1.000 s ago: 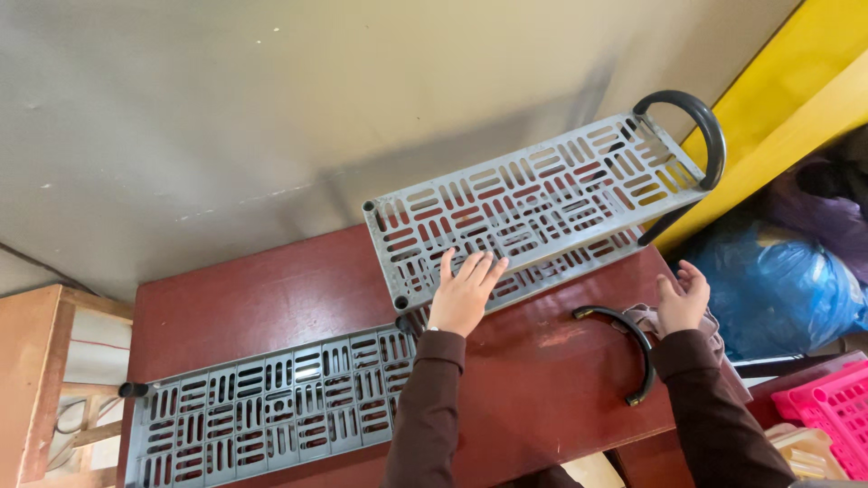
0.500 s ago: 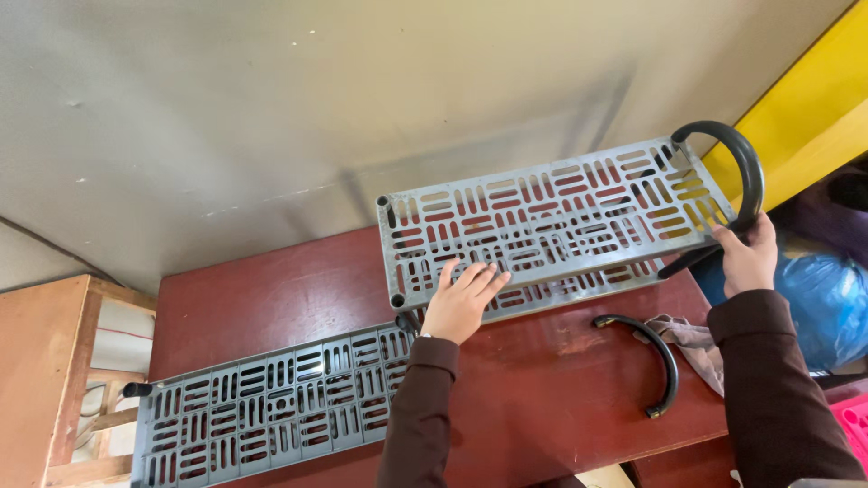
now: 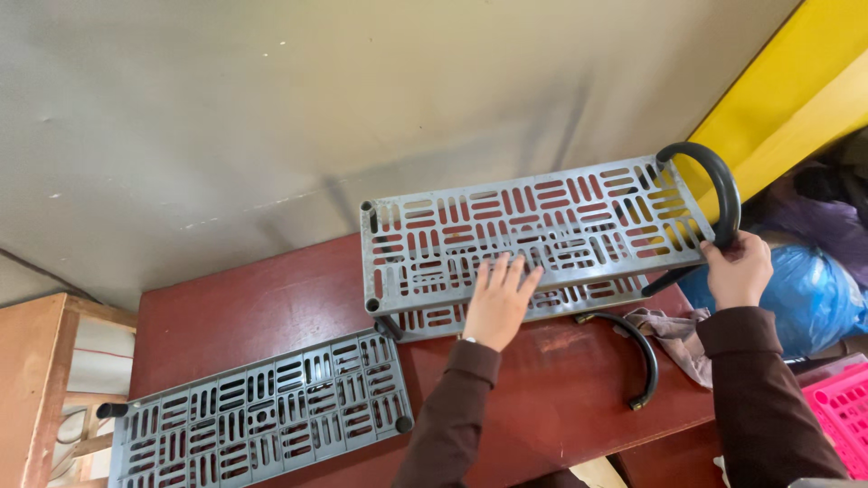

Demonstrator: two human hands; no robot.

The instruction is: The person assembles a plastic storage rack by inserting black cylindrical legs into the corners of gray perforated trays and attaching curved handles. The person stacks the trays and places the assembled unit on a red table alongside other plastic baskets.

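Grey slotted shelf (image 3: 533, 230) looks light, stiff plastic imo — left hand (image 3: 500, 303) flat on its 6 o'clock edge, right hand (image 3: 740, 268) pinching the 3 o'clock corner by the black hoop (image 3: 719, 181) — best grabbed by the rim.

Bare red table (image 3: 235, 307) lies open between wall (image 3: 271, 108) and lower grey shelf panel (image 3: 258, 417).

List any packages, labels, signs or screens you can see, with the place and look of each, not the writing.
No labels, signs or screens show.
Blue plastic bag: far right beside the red table, bulging, shiny, behind the right hand.
Pink plastic basket: bottom right corner, lattice walls, only partly in view.
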